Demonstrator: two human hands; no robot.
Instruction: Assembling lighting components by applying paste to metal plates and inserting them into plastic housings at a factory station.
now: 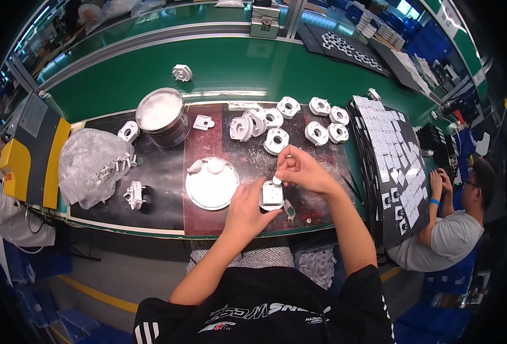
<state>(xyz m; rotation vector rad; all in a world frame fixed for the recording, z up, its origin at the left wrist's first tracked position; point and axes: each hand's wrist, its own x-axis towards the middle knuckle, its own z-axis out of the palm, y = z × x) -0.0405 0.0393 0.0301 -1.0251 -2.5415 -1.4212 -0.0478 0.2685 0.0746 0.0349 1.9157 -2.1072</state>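
A white square-faced plastic part [273,196] is held at the front of the bench by my left hand [246,207], its thumb and fingers closed on the part's left side. Above it, my right hand [300,171] pinches a small round white piece [277,180] at the part's upper edge. Whether that piece touches the part, I cannot tell. Left of my hands lies a round white lid or dish [211,192] with small white lumps on its upper rim. Several round white plastic housings [276,140] with centre holes stand beyond my hands.
A tub of white paste [160,113] stands at the back left, near a clear plastic bag [90,163] and a yellow-grey machine [33,152]. On the right, black boards bear many white pieces [388,155]. A co-worker [462,215] sits beyond them. A green conveyor belt [122,77] runs behind.
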